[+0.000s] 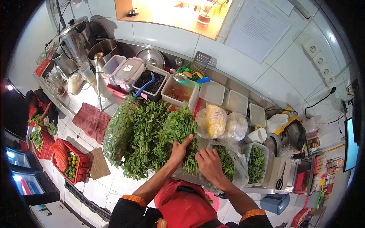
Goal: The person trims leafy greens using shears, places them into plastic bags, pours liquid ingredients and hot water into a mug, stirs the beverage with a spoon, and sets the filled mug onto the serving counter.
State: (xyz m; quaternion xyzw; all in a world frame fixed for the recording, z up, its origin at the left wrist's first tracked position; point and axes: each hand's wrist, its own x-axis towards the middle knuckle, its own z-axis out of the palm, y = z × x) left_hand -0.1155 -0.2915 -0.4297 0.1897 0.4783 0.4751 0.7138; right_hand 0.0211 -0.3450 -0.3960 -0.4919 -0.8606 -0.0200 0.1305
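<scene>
Lots of tubs along the back of the bench [85, 97]. L to R: a clear tub [113, 64], a lidded tub [128, 70] w/ a white label, a tub [149, 94] of dark stuff w/ a blue spoon [153, 78] in it, then a tub [178, 102] w/ reddish-brown liquid. R side: another tub [267, 161] full of loose green leaves, scissors [280, 178] just beside it. Clear bags too: one w/ something yellow [215, 121], next to it one w/ something white [235, 127], plus an open plastic bag [238, 157] w/ more greens by the R hand. On the floor, a red crate [83, 167] w/ round green fruit [71, 165] & an orange-red bag [61, 150].

Leafy greens [148, 133] lie heaped at the front of the bench, betwn a plastic-wrapped bundle [118, 133] & the open bag. Leaves small, dense, bright at the top of the nearest bunch, darker to the L; stems run twd the person. L hand [179, 150] has its grip round that bunch, thumb laid up along it. R hand [210, 163] is just beside, over the stems near the bag, fingers bent down & close together; can't tell if its grip has anything, fingertips hidden.
</scene>
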